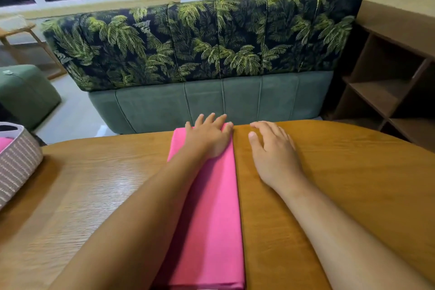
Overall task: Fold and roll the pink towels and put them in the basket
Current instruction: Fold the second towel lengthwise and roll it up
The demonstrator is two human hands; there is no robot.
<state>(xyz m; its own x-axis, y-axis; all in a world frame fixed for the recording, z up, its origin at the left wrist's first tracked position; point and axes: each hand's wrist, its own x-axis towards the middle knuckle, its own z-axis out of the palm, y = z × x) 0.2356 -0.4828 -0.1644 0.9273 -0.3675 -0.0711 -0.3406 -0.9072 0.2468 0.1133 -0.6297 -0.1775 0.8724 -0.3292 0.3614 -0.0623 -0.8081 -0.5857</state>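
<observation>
One folded pink cloth towel [211, 219] runs six-to-twelve o'clock; left hand [208, 139], fingers spread, presses its twelve-o'clock end; right hand [273, 150], fingers loosely straight, lies just beside at three.

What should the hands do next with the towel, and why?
Probably bring the right hand to the far end of the towel, beside the left hand, and begin rolling it toward the body. The towel lies folded in a long narrow strip on the table, and the left hand lies flat on its far end.
</observation>
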